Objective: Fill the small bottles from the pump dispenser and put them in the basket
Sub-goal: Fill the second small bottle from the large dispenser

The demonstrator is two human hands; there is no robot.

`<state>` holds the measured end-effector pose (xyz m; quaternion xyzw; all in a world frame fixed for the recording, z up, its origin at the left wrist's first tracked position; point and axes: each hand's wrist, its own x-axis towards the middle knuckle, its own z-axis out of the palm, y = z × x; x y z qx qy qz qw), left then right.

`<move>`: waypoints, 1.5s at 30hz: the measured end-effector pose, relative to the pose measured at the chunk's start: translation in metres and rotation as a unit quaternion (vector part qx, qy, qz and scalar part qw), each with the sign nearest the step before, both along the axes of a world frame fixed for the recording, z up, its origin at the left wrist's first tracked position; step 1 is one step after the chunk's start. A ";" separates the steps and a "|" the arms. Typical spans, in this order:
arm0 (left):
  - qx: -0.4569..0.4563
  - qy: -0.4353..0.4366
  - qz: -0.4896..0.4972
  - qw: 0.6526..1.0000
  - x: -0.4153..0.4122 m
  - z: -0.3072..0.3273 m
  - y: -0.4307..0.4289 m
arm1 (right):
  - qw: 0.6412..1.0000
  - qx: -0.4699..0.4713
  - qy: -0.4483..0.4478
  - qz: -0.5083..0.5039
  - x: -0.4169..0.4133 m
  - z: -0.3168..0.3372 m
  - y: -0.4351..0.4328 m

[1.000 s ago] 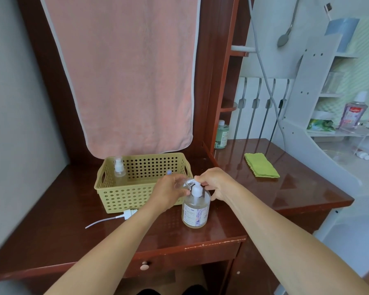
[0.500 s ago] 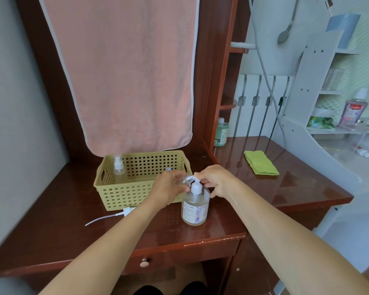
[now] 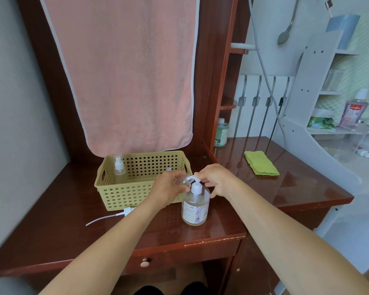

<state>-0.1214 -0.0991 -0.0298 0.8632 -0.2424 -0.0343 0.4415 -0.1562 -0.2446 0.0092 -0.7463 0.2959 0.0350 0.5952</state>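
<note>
Left hand (image 3: 168, 188) up: I see its fingers curled round a small bottle (image 3: 184, 180), tilted, mouth right at the nozzle of the pump dispenser (image 3: 195, 206). The dispenser stands on the surface (image 3: 51, 220), just beside the near right corner of the basket (image 3: 136, 194). Right hand (image 3: 215, 179) pinches the pump head from the right. A second small bottle (image 3: 119, 170) stands upright in the basket's far left corner, and a loose spray cap (image 3: 127, 210) lies in front.

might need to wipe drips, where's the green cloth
In the head view, the green cloth lies on the desk, right of the basket, beyond the right hand.
</note>
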 end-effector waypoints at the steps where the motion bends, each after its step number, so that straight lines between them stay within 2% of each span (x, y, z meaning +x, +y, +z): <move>1: -0.001 -0.003 0.000 1.000 0.001 0.001 -0.001 | 1.000 0.003 0.001 0.003 0.000 0.003 -0.002; 8: 0.013 0.008 -0.004 1.000 0.001 -0.008 -0.001 | 0.999 -0.013 -0.031 -0.028 0.004 -0.020 0.003; 16: -0.002 0.016 0.006 1.000 0.006 -0.002 -0.002 | 1.000 0.021 -0.014 -0.004 -0.004 0.004 0.001; 23: 0.008 0.025 0.005 1.000 0.001 -0.011 -0.001 | 0.997 0.021 -0.046 -0.052 0.001 -0.017 0.010; 30: -0.012 0.021 0.006 1.000 0.003 -0.001 -0.001 | 0.999 0.043 -0.014 -0.005 -0.007 0.004 -0.001; 37: -0.006 0.038 -0.007 0.999 0.001 -0.008 -0.001 | 0.998 0.018 -0.036 -0.039 0.001 -0.020 0.005; 45: -0.012 0.024 0.005 1.000 0.004 -0.001 -0.001 | 1.000 0.027 -0.010 -0.011 -0.005 0.006 0.004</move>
